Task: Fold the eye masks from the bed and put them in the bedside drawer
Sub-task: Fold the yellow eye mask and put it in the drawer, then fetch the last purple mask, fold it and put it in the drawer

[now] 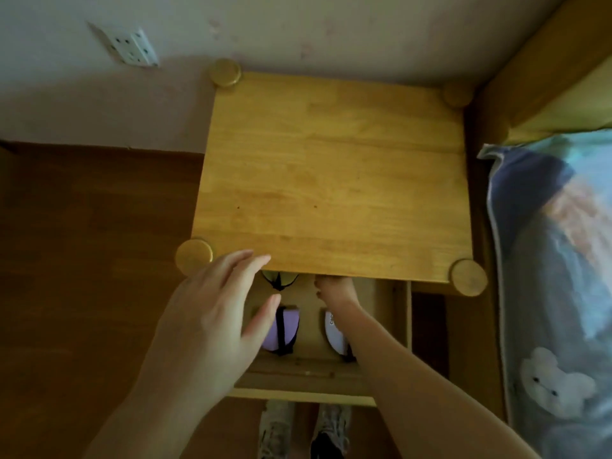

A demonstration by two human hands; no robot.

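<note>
The bedside table's drawer [304, 372] stands pulled out below the wooden tabletop [331, 180]. Inside lie a folded purple eye mask [288, 329] with a black strap, a white eye mask [334, 332] partly under my right forearm, and a yellowish mask [280, 280] half hidden beneath the tabletop's edge. My left hand [212, 313] hovers over the drawer's left side with fingers straight and spread, holding nothing. My right hand [334, 289] reaches deep into the drawer; its fingers are hidden under the tabletop, so I cannot see whether they hold anything.
A bed with a blue patterned quilt [556, 293] and wooden frame runs along the right. Dark wooden floor [82, 260] lies to the left, with a wall socket [127, 46] above. My shoes [304, 432] show below the drawer front.
</note>
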